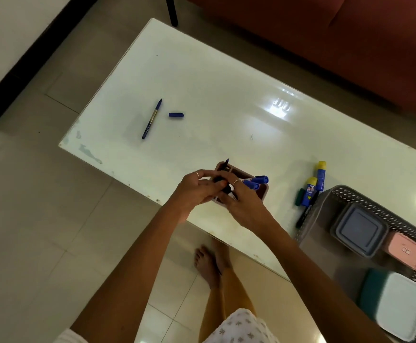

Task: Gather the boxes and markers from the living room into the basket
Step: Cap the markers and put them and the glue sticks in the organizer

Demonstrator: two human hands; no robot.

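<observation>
Both hands meet over a brown pen holder (236,172) near the table's front edge. My left hand (197,189) and my right hand (239,201) together grip a black marker (224,167) whose tip points up and away. Blue-capped markers (256,183) stick out of the holder. An uncapped blue marker (152,118) and its loose blue cap (176,115) lie further out on the table. At the right stands a grey perforated basket (325,206) holding a grey box (359,229), a pink box (406,250) and a white-lidded teal box (400,305).
Two glue sticks (316,181), a green-capped marker and a black marker (304,214) lie on the white table (214,78) beside the basket. A red-brown sofa (325,33) runs behind the table. My bare feet stand on the tiled floor below the table edge.
</observation>
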